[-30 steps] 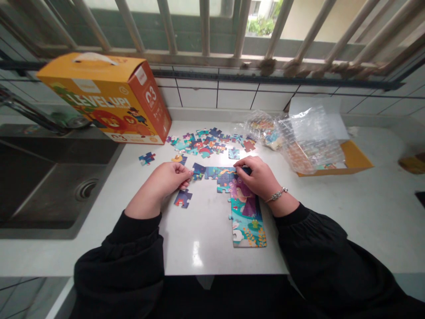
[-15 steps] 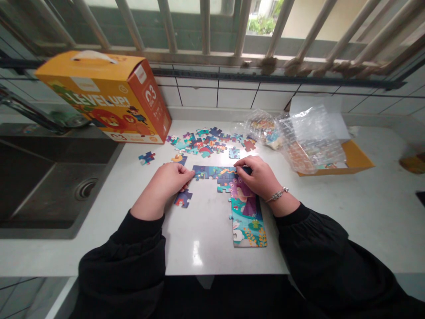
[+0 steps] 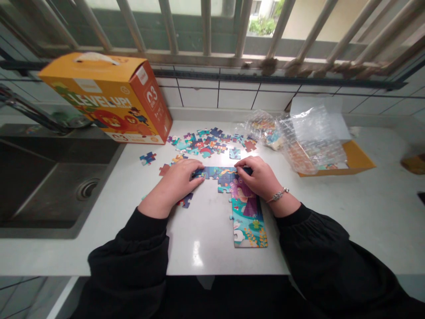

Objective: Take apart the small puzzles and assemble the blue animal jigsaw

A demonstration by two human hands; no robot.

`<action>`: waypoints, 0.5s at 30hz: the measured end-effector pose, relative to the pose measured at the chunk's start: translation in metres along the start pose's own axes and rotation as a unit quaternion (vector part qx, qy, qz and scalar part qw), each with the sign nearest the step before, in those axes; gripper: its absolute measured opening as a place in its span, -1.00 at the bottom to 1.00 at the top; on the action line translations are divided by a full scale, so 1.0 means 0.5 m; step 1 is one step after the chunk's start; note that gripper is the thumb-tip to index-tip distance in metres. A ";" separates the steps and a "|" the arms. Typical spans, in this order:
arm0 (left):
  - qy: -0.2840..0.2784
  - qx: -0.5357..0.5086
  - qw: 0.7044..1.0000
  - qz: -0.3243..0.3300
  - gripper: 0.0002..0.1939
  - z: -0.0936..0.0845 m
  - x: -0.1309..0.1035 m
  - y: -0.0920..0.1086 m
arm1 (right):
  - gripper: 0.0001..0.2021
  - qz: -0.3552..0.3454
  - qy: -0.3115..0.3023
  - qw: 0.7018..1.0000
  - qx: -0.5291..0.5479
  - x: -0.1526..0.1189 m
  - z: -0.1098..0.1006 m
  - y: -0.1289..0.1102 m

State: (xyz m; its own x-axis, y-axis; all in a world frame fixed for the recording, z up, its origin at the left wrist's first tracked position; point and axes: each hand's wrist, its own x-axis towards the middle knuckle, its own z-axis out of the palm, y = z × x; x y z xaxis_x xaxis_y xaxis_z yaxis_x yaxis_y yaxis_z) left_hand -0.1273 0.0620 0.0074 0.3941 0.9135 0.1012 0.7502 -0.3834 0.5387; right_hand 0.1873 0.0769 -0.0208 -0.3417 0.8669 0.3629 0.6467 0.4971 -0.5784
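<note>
A partly joined puzzle [image 3: 247, 208] lies on the white counter, with a column down its right side and a strip running left along its top. At the strip's left end, my left hand [image 3: 182, 179] has its thumb and fingers closed round the dark blue edge pieces. My right hand [image 3: 257, 177] rests on the top right corner, its thumb and index finger pinched at the dark edge. Partly under my left wrist is a loose purple piece [image 3: 186, 200]. A single blue piece [image 3: 235, 153] lies just above the strip.
Several loose pieces [image 3: 206, 144] are heaped behind the puzzle. An orange puzzle box [image 3: 109, 102] stands at the back left beside a sink [image 3: 43, 186]. Bubble wrap [image 3: 312, 141] and an open yellow box [image 3: 357, 159] lie at the back right. Another piece [image 3: 148, 158] sits near the sink.
My left hand has moved right and slightly forward, from the strip's left tip to gripping over its end pieces. Reddish pieces left of it are uncovered. My right hand has hardly moved.
</note>
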 end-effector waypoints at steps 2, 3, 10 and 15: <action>-0.002 0.005 1.000 -0.012 -0.71 0.005 0.000 -0.005 | -0.92 -0.001 0.000 1.000 0.001 0.000 0.000 0.000; 0.000 0.007 1.000 -0.017 -0.70 0.006 0.000 -0.005 | -0.92 -0.001 0.001 1.000 0.001 0.000 0.001 0.000; 0.007 0.005 1.000 -0.005 -0.81 0.006 0.001 -0.005 | -0.91 -0.007 0.002 1.000 -0.001 -0.001 0.003 -0.001; 0.006 0.010 1.000 0.001 -0.80 0.010 0.004 -0.010 | -0.92 -0.007 0.000 1.000 -0.004 -0.001 0.002 0.000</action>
State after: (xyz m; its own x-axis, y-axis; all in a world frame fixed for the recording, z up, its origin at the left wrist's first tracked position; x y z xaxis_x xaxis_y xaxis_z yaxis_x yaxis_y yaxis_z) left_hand -0.1273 0.0652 0.0007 0.3899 0.9140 0.1119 0.7602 -0.3881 0.5210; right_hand 0.1868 0.0765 -0.0215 -0.3511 0.8601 0.3701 0.6480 0.5085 -0.5670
